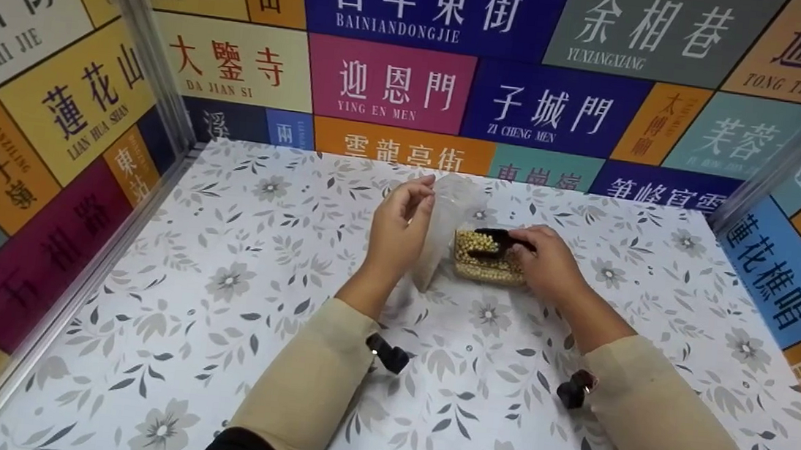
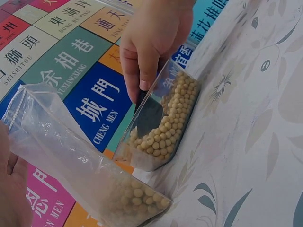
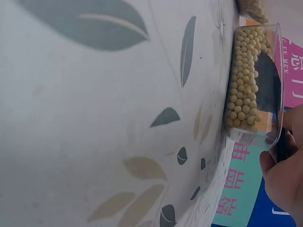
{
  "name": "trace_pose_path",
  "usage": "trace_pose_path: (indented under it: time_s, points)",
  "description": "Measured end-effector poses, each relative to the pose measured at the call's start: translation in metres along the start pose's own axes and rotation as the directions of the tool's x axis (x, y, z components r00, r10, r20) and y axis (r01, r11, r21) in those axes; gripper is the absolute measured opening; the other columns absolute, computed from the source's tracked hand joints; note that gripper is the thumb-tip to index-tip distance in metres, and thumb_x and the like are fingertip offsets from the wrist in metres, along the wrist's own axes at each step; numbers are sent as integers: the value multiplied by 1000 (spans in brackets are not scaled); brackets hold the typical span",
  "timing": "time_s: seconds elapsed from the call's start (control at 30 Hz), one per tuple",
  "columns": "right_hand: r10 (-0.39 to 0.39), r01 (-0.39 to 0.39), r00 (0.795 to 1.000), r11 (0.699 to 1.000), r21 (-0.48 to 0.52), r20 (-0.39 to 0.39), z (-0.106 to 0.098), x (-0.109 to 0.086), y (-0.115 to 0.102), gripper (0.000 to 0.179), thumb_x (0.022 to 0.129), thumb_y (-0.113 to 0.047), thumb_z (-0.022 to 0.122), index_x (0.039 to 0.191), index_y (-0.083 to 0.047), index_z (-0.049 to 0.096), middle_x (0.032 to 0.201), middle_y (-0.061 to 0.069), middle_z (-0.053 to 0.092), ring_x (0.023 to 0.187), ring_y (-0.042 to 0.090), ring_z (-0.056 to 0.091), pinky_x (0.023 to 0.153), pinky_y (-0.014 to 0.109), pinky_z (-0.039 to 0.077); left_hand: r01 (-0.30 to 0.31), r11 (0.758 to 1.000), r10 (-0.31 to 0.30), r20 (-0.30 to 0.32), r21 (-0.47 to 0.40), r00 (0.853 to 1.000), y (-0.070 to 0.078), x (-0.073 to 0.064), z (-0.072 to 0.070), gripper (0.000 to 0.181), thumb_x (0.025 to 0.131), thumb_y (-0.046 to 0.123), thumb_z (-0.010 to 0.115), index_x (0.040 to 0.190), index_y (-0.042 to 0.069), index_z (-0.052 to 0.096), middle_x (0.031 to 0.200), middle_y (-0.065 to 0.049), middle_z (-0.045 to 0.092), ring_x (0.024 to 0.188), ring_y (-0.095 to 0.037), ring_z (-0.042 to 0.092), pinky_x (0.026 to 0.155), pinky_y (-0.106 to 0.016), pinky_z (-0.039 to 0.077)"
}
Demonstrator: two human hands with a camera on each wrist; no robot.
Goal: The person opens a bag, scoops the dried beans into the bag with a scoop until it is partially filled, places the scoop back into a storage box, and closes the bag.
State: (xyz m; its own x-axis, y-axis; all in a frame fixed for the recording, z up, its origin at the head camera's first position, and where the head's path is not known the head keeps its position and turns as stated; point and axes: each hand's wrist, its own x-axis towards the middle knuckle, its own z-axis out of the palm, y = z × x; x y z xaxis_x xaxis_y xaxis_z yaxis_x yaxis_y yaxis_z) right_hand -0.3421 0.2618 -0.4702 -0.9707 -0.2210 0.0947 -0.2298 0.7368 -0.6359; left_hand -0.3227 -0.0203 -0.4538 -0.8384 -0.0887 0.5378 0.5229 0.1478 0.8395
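Note:
My right hand (image 1: 550, 263) grips the handle of a small black scoop (image 2: 150, 118). The scoop's blade is down among soybeans (image 3: 244, 80) in a clear rectangular plastic container (image 1: 490, 274). Just left of that container, a clear zip bag (image 2: 61, 127) stands tilted, with some soybeans in its bottom corner. With curled fingers my left hand (image 1: 400, 229) holds the bag by its upper side; the bag and the view's edge partly hide those fingers in the left wrist view. The bag's mouth looks parted at the top.
A white table (image 1: 226, 355) with a grey leaf and flower print lies under everything. Behind it and at both sides rise panels of coloured signs (image 1: 392, 84), with metal posts (image 1: 160, 47) at the corners. Each sleeve carries a small black wrist camera (image 1: 388, 355).

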Motion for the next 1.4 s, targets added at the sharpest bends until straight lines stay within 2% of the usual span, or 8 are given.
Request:
trace_pose_path:
  time_s: [0.3,0.43,0.53,0.73,0.9,1.13,1.27,1.4]
  points:
    - [26,-24,999,997,69,-34,-6,-9,4,40,113,-18,53,152,-8,58,153,17,52,149,39,47,125,57,42,2,1000,-2,-1,-5,1000,-2,1,0,13,111,17,59,115,7,67,146,-5,69,137,-16,65,117,-22,51]
    - [35,-27,997,991,131,-64,-9,-13,9,40,113,-19,53,151,-8,59,152,16,54,149,37,47,127,56,40,-3,1000,3,-1,-10,1000,-2,0,0,14,111,18,59,115,7,67,146,-5,69,137,-16,65,117,-22,51]
    - [62,-47,995,980,192,-74,-11,-17,13,39,113,-20,55,150,-9,61,151,16,56,147,35,49,125,52,43,-2,1000,2,-4,-9,1000,-2,0,0,13,110,17,60,114,7,67,145,-5,69,137,-16,65,117,-22,52]
    - [112,-85,990,957,276,-84,-16,-24,13,40,112,-24,57,149,-8,62,154,15,56,146,30,51,119,37,46,-3,1000,3,-3,-10,1000,-3,1,1,13,111,17,59,114,7,67,145,-4,69,137,-15,65,117,-22,51]
    - [134,-103,988,937,334,-70,-21,-28,10,43,112,-26,57,151,-8,59,157,14,54,147,29,51,113,20,45,-1,1000,1,2,-17,1000,-4,0,0,13,111,18,58,115,8,66,146,-3,68,139,-14,63,119,-24,51]
    - [147,-117,987,937,328,-70,-32,-27,9,45,112,-30,56,153,-11,58,159,14,52,146,30,51,96,5,46,2,1000,-2,4,-16,1000,-3,0,0,14,111,19,58,114,8,66,147,-3,68,141,-14,62,120,-22,49]
    - [152,-121,985,947,298,-83,-44,-26,1,45,112,-32,56,153,-12,59,158,13,53,144,29,54,101,12,51,9,1000,-9,-1,-24,1000,-3,0,1,13,111,18,59,115,7,67,147,-4,68,141,-15,62,120,-21,49]
    - [162,-133,983,955,266,-88,-57,-24,-10,46,112,-36,55,154,-16,58,159,11,52,144,28,54,107,26,53,4,999,-4,-11,-35,1000,-2,0,1,13,110,17,61,114,6,67,146,-6,68,140,-17,64,119,-22,50]
